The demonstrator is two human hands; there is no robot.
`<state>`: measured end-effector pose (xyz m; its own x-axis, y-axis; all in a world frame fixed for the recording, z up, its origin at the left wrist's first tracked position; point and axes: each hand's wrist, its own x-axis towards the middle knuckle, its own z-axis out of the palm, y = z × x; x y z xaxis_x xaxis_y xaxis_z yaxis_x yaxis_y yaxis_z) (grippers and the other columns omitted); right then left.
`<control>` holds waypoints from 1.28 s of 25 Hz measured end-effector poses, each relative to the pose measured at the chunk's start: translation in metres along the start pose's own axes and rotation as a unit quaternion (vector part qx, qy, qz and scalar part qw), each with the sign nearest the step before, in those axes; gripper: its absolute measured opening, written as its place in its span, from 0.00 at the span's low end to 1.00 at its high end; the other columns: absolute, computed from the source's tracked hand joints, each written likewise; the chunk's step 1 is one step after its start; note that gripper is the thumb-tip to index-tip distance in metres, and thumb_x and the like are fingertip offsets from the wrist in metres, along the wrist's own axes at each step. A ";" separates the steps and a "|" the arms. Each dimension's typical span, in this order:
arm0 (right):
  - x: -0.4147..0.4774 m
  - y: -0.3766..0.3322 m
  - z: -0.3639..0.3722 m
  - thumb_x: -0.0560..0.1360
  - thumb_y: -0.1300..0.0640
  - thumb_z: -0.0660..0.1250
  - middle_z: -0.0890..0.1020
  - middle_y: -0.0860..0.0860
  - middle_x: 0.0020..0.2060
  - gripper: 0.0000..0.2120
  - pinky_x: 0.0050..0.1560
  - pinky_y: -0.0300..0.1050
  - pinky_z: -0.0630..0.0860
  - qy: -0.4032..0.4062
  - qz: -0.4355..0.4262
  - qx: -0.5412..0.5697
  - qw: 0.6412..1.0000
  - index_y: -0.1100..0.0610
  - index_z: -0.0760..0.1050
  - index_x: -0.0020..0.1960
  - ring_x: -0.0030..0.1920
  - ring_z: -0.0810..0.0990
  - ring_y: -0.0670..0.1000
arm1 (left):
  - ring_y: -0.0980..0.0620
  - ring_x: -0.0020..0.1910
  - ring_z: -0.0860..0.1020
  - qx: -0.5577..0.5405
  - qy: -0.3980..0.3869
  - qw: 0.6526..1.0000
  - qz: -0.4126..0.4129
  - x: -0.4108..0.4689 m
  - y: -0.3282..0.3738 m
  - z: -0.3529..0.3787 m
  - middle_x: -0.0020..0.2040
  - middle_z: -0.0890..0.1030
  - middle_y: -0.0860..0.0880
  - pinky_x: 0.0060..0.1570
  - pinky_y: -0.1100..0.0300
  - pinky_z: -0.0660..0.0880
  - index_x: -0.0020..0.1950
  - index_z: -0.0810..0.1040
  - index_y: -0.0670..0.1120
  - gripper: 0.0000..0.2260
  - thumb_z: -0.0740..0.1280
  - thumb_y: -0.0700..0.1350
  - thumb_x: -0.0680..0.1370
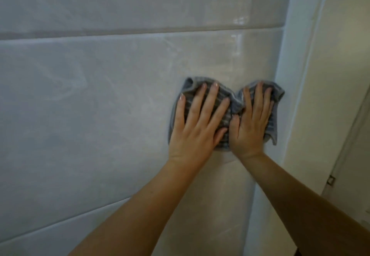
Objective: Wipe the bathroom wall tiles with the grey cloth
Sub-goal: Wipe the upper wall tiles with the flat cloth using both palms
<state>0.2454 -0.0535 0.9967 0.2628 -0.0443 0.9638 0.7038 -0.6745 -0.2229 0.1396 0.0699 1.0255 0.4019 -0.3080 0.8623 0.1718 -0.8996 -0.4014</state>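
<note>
1. The wall tiles point(100, 95) fill everything left of the grey cloth point(233, 105): large, pale, glossy slabs with faint swirled streaks across their faces.
2. A horizontal grout line point(80, 33) runs above the cloth, and a second, slanting one point(60, 219) runs below and to the left of it.
3. The left hand point(197, 127) lies flat on the left half of the cloth, palm toward the wall, fingers spread apart and pointing up; the thumb reaches toward the right hand.
4. The grey cloth itself is striped and bunched, pressed against a tile near the tile's right edge; it rises in a fold between the two hands and shows beyond the fingertips at the top.
5. The right hand point(253, 123) lies flat on the right half of the cloth, fingers held close together and pointing up, its thumb touching or nearly touching the left thumb.
6. Neither hand is closed around the cloth; both press it open-palmed against the wall.
7. The cloth's right edge hangs loose below the right hand and reaches the pale vertical corner strip point(280, 75) where the tiles end.
8. Right of the cloth, past that strip, stands a cream-coloured frame or wall face point(324, 75), well lit.
9. Lower and farther right of the cloth, a small metal plate point(331, 180) sits in the edge of that frame.
10. Both bare forearms come up from the bottom edge toward the cloth and cover part of the lower tiles.
</note>
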 end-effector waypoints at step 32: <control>-0.146 -0.361 0.050 0.81 0.50 0.46 0.58 0.62 0.74 0.25 0.72 0.71 0.51 -0.022 0.002 0.026 0.999 0.57 0.56 0.75 0.75 0.54 0.67 | 0.46 0.79 0.56 0.097 0.019 0.993 -0.062 -0.248 -0.268 -0.121 0.78 0.63 0.47 0.77 0.42 0.49 0.76 0.65 0.57 0.27 0.62 0.64 0.79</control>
<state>-0.0138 0.2330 0.9295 0.2946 -0.0135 0.9555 0.7354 -0.6353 -0.2357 -0.1149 0.3498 0.9562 0.3329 -0.2125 0.9187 0.3902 -0.8559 -0.3393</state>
